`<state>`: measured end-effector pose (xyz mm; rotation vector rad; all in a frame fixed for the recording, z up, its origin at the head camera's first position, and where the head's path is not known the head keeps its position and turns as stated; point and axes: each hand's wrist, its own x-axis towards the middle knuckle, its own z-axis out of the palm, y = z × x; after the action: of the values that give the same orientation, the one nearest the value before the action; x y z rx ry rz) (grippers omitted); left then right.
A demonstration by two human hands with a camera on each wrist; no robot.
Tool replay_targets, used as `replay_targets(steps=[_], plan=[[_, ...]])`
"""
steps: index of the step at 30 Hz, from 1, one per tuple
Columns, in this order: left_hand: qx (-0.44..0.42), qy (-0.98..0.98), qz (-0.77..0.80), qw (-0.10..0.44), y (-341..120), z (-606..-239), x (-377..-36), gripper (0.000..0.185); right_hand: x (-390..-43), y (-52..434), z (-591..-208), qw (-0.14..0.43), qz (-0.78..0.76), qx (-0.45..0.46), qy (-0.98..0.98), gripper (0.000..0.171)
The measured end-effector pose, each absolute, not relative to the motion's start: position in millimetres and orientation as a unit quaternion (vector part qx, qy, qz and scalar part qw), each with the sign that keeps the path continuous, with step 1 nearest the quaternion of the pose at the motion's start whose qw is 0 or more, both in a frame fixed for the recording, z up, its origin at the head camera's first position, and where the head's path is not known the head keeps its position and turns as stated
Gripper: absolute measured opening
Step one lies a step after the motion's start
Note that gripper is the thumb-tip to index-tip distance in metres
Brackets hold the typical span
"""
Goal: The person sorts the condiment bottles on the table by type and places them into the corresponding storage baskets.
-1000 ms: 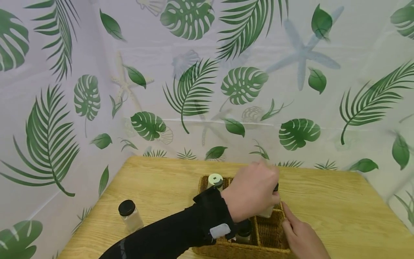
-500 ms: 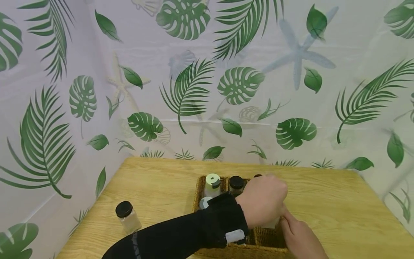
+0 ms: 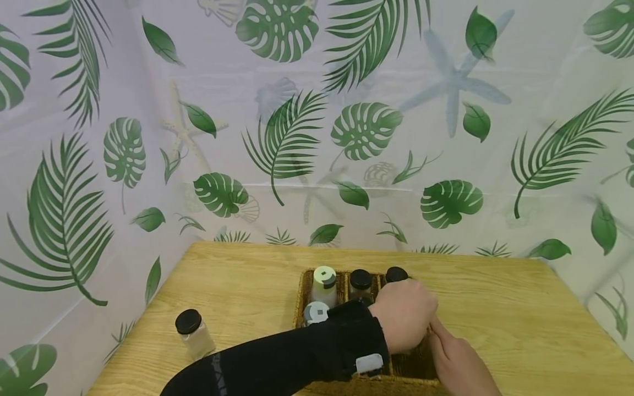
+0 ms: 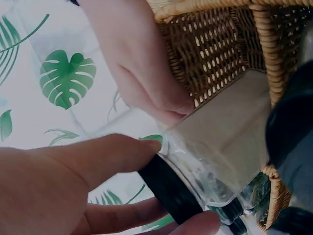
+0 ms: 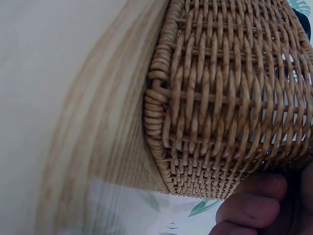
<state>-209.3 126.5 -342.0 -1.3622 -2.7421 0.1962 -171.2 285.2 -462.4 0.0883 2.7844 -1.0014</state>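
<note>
My left hand point(image 3: 406, 316) pinches the black lid point(image 4: 171, 188) of a clear square jar point(image 4: 225, 132) filled with pale powder. In the left wrist view the jar's lower end sits within a compartment at the right end of the wicker basket point(image 5: 220, 93). The head view hides this jar behind my left hand. My right hand point(image 3: 463, 363) grips the basket's right side at the rim, its fingers point(image 5: 254, 208) showing against the wicker in the right wrist view. My two hands nearly touch.
Other basket compartments hold a jar with a pale green lid point(image 3: 324, 278), a grey-lidded jar point(image 3: 316, 312) and black-lidded jars point(image 3: 360, 279). A black-lidded jar of pale powder point(image 3: 199, 338) stands on the wooden table point(image 3: 247, 291) at left. Leaf-printed cloth hangs behind.
My left hand has moved right and down with the jar, toward my right hand. Black-lidded jars at the basket's back have come into view. My right hand stays on the basket.
</note>
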Motion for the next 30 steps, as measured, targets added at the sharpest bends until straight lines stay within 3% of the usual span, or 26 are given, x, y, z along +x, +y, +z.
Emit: replay_targets(steps=[11, 16, 23, 30], plan=[[-0.421, -0.904, 0.078, 0.002, 136, -354, -210, 0.014, -172, 287, -465, 0.084, -0.342, 0.030, 0.935, 0.066], [-0.416, -0.905, 0.087, -0.019, 138, -362, -210, 0.015, -172, 286, -464, 0.080, -0.337, 0.039, 0.937, 0.055], [-0.421, -0.903, 0.086, -0.018, 136, -365, -212, 0.023, -173, 285, -463, 0.079, -0.324, 0.043, 0.942, 0.055], [-0.436, -0.898, 0.054, 0.003, 121, -348, -209, 0.017, -172, 284, -464, 0.076, -0.315, 0.039, 0.945, 0.059]])
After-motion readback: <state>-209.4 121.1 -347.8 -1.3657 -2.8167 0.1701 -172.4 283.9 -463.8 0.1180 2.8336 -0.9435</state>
